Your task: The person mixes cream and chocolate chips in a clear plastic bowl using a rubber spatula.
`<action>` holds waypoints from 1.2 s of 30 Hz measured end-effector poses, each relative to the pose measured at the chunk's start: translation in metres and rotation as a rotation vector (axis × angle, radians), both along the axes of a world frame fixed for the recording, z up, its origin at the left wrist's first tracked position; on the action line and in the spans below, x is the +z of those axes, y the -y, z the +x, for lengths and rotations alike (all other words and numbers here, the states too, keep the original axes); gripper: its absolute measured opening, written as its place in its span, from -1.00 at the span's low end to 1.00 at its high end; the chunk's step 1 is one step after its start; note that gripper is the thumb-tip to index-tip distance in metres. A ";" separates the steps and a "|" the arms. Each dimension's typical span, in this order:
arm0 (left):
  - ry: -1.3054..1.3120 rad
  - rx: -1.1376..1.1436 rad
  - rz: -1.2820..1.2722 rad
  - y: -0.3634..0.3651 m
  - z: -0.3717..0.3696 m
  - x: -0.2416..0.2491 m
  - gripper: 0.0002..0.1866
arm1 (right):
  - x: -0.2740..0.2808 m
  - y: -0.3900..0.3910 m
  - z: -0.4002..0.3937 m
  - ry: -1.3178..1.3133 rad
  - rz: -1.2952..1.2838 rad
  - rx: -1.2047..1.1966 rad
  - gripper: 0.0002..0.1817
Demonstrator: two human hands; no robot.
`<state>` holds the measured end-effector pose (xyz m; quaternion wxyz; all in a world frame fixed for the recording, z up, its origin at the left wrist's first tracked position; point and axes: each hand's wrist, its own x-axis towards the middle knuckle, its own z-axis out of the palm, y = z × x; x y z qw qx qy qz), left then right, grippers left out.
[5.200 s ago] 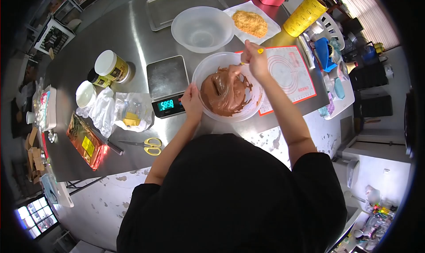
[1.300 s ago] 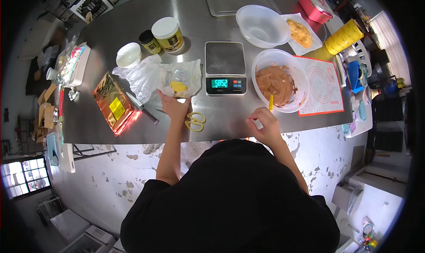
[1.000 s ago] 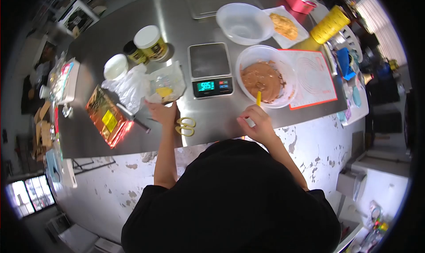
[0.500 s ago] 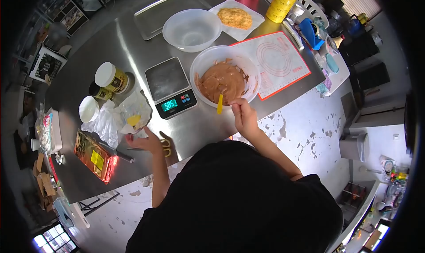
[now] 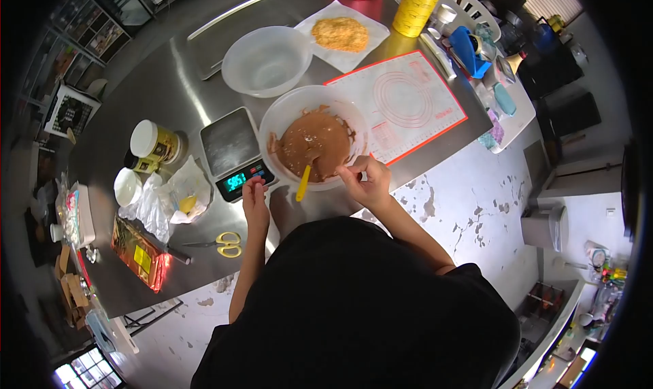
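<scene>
A white plastic mixing bowl [image 5: 269, 132] holds brown chocolate-coloured batter [image 5: 314, 141] with a few pale streaks. A utensil with a yellow handle [image 5: 303, 183] rests in it, handle over the near rim. My right hand [image 5: 371, 183] pinches the bowl's near right rim with thumb and bent fingers. My left hand [image 5: 255, 202] is raised at the front edge of the digital scale [image 5: 231, 143], its fingers loosely bent with nothing visible in them. Left of it lie a crumpled paper [image 5: 197, 185] with a yellow lump and yellow-handled scissors [image 5: 229, 245].
An empty translucent bowl [image 5: 266, 61] stands behind the scale. Orange-yellow crumbs [image 5: 340, 34] lie on white paper, near a red-edged baking mat [image 5: 408, 103]. To the left are a tub [image 5: 153, 141], a plastic bag [image 5: 153, 212] and a shiny red packet [image 5: 139, 256]. A yellow canister [image 5: 420, 8] stands at the back.
My left hand has moved right, from the crumpled paper to the scale's front edge. My right hand has shifted slightly rightward along the bowl's rim. The view has shifted, and the scissors now show fully.
</scene>
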<state>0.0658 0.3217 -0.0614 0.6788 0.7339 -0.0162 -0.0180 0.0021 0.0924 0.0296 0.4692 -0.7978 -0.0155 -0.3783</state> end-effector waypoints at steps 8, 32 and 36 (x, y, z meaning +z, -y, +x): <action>-0.341 0.042 -0.147 0.039 0.016 -0.001 -0.70 | -0.019 0.078 0.000 -0.142 0.186 -0.050 -0.73; -0.359 0.091 -0.005 0.041 0.051 0.025 -0.58 | -0.087 0.136 0.052 -0.827 1.366 0.557 -0.66; -0.252 0.119 0.197 0.052 0.103 0.045 -0.61 | -0.086 0.128 0.044 -0.849 1.451 0.498 -0.76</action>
